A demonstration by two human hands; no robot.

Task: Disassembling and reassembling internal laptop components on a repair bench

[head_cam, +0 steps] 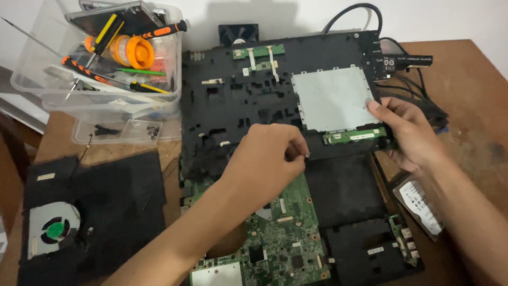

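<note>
Nearest the camera: left forearm, running up from the bottom edge over the green motherboard (280,233).
Left hand (264,159): fingers bunched, pinching a tiny dark part (307,154) between thumb and fingertips; what kind of part it is cannot be told.
Where the pinched part is: just off the lower edge of the black laptop cover (238,111), right above the motherboard.
Right hand (407,130): clasping the right-hand lower corner of the black laptop cover, thumb lying on the silver touchpad plate (333,98), fingers curled under the edge.
Black laptop cover: turned inner side up, tilted above the laptop base (360,222), with a narrow green circuit strip (354,136) under the silver plate and small green boards along its top edge.
Under the right wrist: a hard drive (423,206) lying on the wooden table (476,95), just beside the laptop base.
Behind the right hand: black cables (423,100) trailing off the cover's right corner.
Left of the laptop: a black panel (100,206) holding a round cooling fan (53,230) with a green hub.
Far left corner: a clear plastic box (100,100) filled with orange-and-black screwdrivers (114,32) and an orange spool (135,51).
In front of the box: a small clear tray (121,131) with dark screws in it.
</note>
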